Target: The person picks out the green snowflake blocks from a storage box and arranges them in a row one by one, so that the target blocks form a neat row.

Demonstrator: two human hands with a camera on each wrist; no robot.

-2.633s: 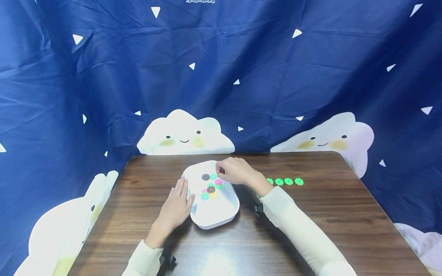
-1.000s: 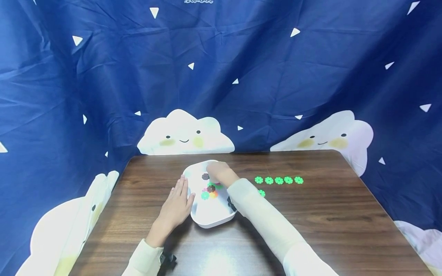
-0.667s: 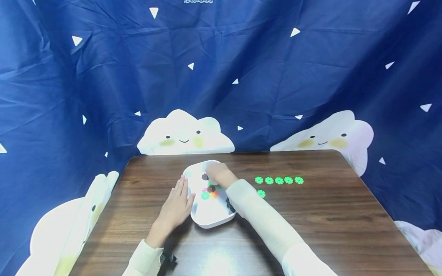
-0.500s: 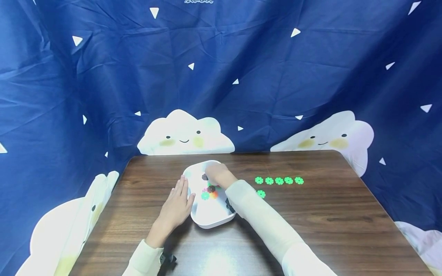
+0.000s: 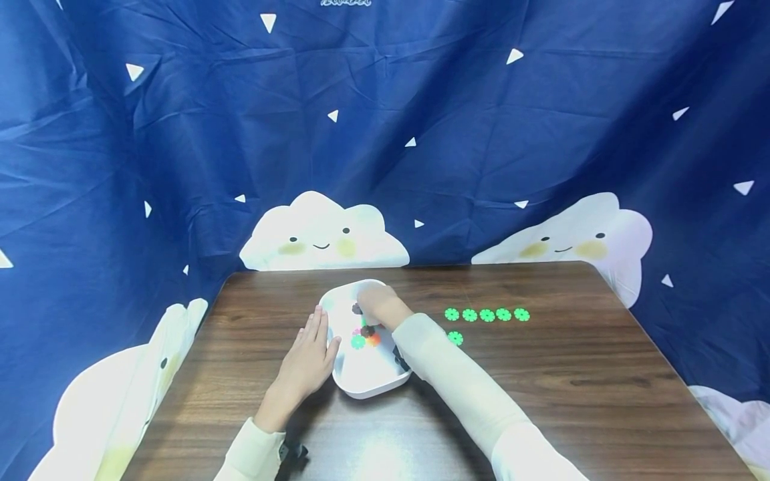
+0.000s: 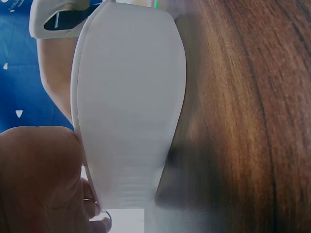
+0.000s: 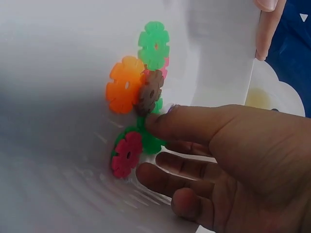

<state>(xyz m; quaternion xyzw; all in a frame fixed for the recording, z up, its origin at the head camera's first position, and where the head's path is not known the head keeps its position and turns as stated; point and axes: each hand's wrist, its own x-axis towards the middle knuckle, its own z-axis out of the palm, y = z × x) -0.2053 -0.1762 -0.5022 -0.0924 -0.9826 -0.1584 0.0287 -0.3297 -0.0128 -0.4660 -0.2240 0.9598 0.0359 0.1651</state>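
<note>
Flower pieces (image 7: pixel 147 99) overlap in the tray (image 5: pixel 363 374); the left hand (image 5: pixel 307 357), fingers straight, touches its nine-o'clock side. I cannot tell if the right hand (image 5: pixel 379 304), at one o'clock, grasps any; overlap could drag neighbours along.

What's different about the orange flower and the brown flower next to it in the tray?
The orange flower is bright; the brown flower is dark. In the right wrist view, the brown flower looks narrower than the orange flower and covers part of its edge. Both have petals around a middle hole and sit in the white tray.
</note>
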